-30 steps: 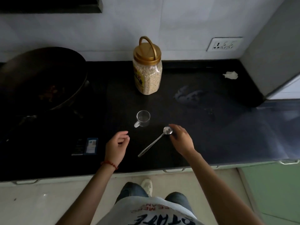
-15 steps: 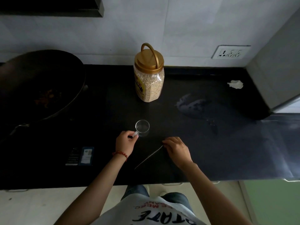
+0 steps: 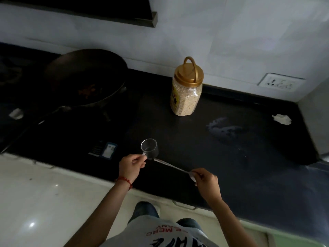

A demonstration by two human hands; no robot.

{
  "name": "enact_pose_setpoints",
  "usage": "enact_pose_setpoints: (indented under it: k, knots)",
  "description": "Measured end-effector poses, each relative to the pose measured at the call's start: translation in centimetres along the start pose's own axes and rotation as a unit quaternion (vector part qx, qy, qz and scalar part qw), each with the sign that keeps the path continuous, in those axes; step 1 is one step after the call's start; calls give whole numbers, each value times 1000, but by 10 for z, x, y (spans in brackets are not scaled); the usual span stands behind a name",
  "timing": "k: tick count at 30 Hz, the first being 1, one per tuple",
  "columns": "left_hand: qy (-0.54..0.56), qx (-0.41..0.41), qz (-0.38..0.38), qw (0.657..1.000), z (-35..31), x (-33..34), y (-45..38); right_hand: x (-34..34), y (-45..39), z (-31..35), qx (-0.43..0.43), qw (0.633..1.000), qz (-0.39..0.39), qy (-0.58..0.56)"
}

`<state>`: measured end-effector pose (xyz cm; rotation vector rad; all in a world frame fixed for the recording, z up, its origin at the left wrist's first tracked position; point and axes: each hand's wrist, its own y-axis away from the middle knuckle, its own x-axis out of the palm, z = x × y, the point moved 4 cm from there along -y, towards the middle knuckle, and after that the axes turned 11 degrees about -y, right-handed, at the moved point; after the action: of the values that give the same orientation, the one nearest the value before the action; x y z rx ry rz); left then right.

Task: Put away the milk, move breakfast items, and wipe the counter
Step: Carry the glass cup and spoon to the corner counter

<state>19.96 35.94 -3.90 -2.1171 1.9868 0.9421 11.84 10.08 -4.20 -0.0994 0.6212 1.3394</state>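
**Clearing the cup and spoon off the bench**

Pinching the clear cup (image 3: 149,151) by its handle, your left hand (image 3: 130,166) lifts it near the bench (image 3: 231,175) front edge. Your right hand (image 3: 207,180) pinches the spoon (image 3: 173,166) at its bowl end, likely so both leave together. The spill (image 3: 222,130) behind still needs wiping.

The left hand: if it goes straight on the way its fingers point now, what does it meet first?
Probably nothing close. The left hand already holds the clear cup by its handle; beyond lies bare black counter, then perhaps the oat jar. Depth is unclear.
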Motion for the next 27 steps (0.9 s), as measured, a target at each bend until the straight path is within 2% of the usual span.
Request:
enact_pose_setpoints:
  k: [5, 9, 14, 18, 22, 27]
  knots:
    - [112, -76, -122, 983, 52, -47, 82, 12, 15, 7, -19, 996, 61, -58]
    - [132, -147, -206, 958, 110, -70, 154, 38, 30, 17, -36, 988, 130, -68]
    - [200, -259, -332, 884, 186, -84, 257, 92, 63, 26, -58, 965, 256, -25]
    - [246, -322, -420, 812, 237, -93, 335, 145, 94, 42, -125, 937, 325, 38]
    - [276, -371, -476, 748, 279, -100, 392, 198, 114, 57, -182, 910, 360, 92]
    - [328, -402, -516, 682, 320, -126, 417, 280, 134, 85, -180, 900, 385, 98]
